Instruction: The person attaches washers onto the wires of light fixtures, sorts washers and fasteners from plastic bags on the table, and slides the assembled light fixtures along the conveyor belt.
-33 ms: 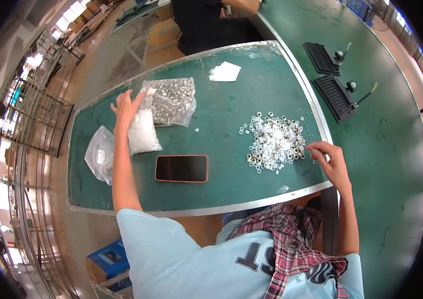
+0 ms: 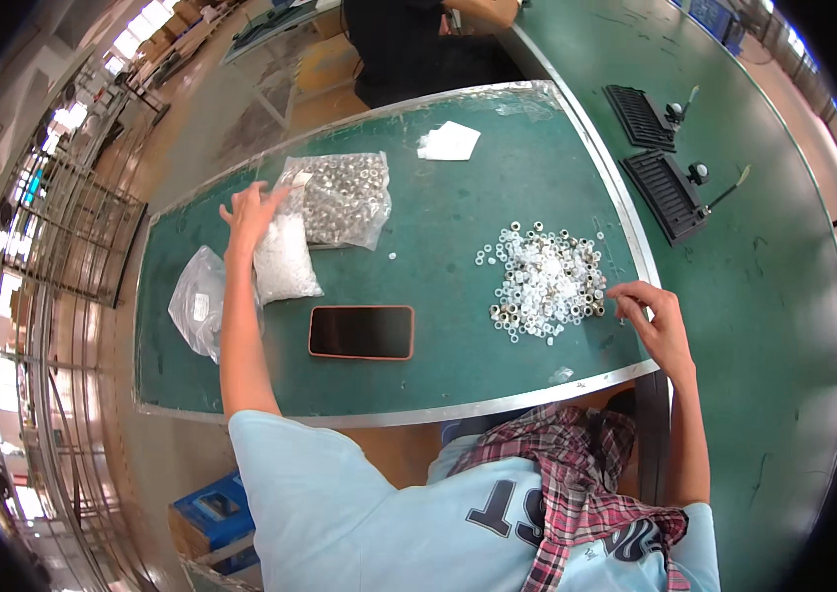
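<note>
My left hand point(image 2: 250, 221) reaches over the left side of the green table, fingers spread, beside a clear bag of small white parts point(image 2: 286, 264). Its fingertips are near the bag's upper end; whether they touch it I cannot tell. Just behind lies a clear bag of metal nuts point(image 2: 347, 200). At the right edge of a loose heap of white rings and metal nuts point(image 2: 545, 281), my right hand point(image 2: 659, 328) has its fingers bent and drawn together. Anything between those fingertips is too small to make out.
A phone with an orange rim point(image 2: 361, 332) lies between the bags and the heap. Left of my forearm is a crumpled clear bag point(image 2: 199, 304). White paper point(image 2: 450, 141) lies farther back. Two black slotted fixtures point(image 2: 663, 187) stand on the right-hand table. A person in black point(image 2: 394, 49) is beyond.
</note>
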Action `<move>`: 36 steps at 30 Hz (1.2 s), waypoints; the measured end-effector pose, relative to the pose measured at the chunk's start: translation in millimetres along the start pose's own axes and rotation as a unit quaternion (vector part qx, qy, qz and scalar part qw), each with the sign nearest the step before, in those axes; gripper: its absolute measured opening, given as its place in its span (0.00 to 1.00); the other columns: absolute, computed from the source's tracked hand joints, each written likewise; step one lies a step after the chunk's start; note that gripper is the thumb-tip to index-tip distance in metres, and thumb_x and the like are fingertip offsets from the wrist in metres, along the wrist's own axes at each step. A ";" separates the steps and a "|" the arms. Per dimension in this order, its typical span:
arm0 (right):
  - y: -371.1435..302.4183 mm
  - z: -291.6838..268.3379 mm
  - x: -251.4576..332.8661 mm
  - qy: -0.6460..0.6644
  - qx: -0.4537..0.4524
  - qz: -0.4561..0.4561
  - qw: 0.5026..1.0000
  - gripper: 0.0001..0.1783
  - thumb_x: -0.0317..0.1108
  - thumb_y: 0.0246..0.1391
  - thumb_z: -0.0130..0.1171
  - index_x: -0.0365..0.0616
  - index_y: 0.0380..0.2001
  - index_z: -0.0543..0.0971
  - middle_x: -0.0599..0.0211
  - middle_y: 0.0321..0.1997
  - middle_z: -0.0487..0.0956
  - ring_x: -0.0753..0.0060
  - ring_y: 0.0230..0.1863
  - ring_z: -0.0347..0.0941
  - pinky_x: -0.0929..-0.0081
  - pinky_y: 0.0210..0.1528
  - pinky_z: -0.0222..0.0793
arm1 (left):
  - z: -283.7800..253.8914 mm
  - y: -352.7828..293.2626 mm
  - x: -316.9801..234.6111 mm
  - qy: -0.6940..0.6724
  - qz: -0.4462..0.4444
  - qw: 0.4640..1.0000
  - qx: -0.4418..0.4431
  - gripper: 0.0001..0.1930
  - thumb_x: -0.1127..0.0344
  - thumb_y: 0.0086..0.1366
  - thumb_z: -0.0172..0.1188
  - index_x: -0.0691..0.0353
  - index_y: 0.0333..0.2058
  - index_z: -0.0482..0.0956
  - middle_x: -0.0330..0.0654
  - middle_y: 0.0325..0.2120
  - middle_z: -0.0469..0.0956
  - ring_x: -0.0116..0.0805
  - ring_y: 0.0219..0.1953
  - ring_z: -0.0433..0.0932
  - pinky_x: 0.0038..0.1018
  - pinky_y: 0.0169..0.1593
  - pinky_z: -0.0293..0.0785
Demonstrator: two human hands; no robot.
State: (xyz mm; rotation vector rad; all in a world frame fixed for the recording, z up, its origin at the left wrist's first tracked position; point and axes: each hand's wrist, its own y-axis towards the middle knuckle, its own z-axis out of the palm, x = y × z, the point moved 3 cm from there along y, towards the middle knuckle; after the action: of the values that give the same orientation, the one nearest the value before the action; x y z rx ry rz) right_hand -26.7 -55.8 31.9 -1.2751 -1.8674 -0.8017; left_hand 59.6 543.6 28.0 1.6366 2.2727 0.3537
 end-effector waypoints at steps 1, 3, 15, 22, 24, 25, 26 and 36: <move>0.4 0.8 -2.6 0.000 0.004 -0.001 1.000 0.09 0.22 0.58 0.54 0.36 0.40 0.81 0.62 0.29 0.81 0.75 0.30 0.77 0.77 0.34 0.71 | -3.1 0.8 6.3 0.001 -0.004 1.000 0.001 0.21 0.47 0.62 0.60 0.62 0.40 0.82 0.49 0.43 0.81 0.49 0.47 0.77 0.44 0.53 0.67; -0.3 1.4 -9.2 0.017 -0.004 0.015 1.000 0.09 0.23 0.58 0.54 0.37 0.40 0.82 0.62 0.30 0.81 0.75 0.29 0.76 0.77 0.34 0.70 | -5.9 2.7 15.4 -0.037 0.013 0.994 0.104 0.23 0.45 0.60 0.59 0.65 0.33 0.82 0.51 0.29 0.81 0.48 0.36 0.80 0.41 0.43 0.71; -5.1 4.8 -5.1 -0.001 0.016 0.000 1.000 0.09 0.24 0.59 0.54 0.36 0.39 0.81 0.61 0.30 0.81 0.73 0.29 0.76 0.74 0.34 0.70 | -29.3 -74.8 104.4 0.088 -0.131 0.985 -0.063 0.17 0.59 0.64 0.57 0.64 0.45 0.78 0.55 0.46 0.77 0.56 0.48 0.76 0.45 0.50 0.72; 51.9 60.0 45.7 0.003 0.096 -0.108 0.989 0.09 0.27 0.60 0.54 0.35 0.40 0.81 0.58 0.32 0.82 0.71 0.29 0.79 0.72 0.34 0.73 | -20.7 -34.4 19.8 -0.180 0.054 0.980 -0.059 0.21 0.59 0.67 0.58 0.67 0.52 0.75 0.58 0.47 0.75 0.54 0.50 0.75 0.41 0.56 0.69; 81.7 91.0 62.3 0.061 0.126 -0.112 0.984 0.11 0.30 0.61 0.54 0.34 0.40 0.81 0.56 0.32 0.82 0.68 0.29 0.79 0.71 0.34 0.73 | 3.5 -9.1 26.1 -0.129 -0.004 0.992 0.010 0.31 0.46 0.68 0.54 0.71 0.55 0.72 0.62 0.52 0.73 0.57 0.54 0.73 0.41 0.60 0.65; 96.7 107.2 68.5 0.086 0.145 -0.096 0.981 0.12 0.31 0.62 0.53 0.34 0.40 0.81 0.56 0.31 0.83 0.68 0.29 0.80 0.70 0.34 0.73 | 14.8 -0.2 31.6 -0.133 -0.002 0.991 0.007 0.31 0.46 0.68 0.54 0.71 0.55 0.72 0.62 0.52 0.73 0.57 0.54 0.73 0.41 0.60 0.65; 114.3 127.6 67.5 0.091 0.148 -0.093 0.980 0.14 0.36 0.62 0.54 0.34 0.39 0.81 0.56 0.29 0.82 0.68 0.29 0.80 0.70 0.34 0.74 | 30.6 9.5 40.2 -0.118 -0.048 0.990 0.069 0.38 0.40 0.66 0.51 0.74 0.56 0.70 0.65 0.54 0.71 0.58 0.57 0.71 0.41 0.61 0.64; 213.5 277.2 42.7 0.326 0.223 0.159 0.905 0.23 0.50 0.59 0.60 0.37 0.27 0.80 0.63 0.21 0.79 0.78 0.17 0.67 0.78 0.19 0.61 | 80.3 34.2 47.3 -0.292 -0.127 0.913 0.254 0.50 0.26 0.61 0.49 0.83 0.48 0.75 0.60 0.47 0.77 0.45 0.53 0.75 0.32 0.58 0.66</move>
State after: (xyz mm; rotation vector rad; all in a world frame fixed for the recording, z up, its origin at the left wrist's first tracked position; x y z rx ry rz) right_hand 104.0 257.4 -63.2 -0.8410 -1.1678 -0.4947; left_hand 107.1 600.4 -38.1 1.3580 2.1363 -0.7543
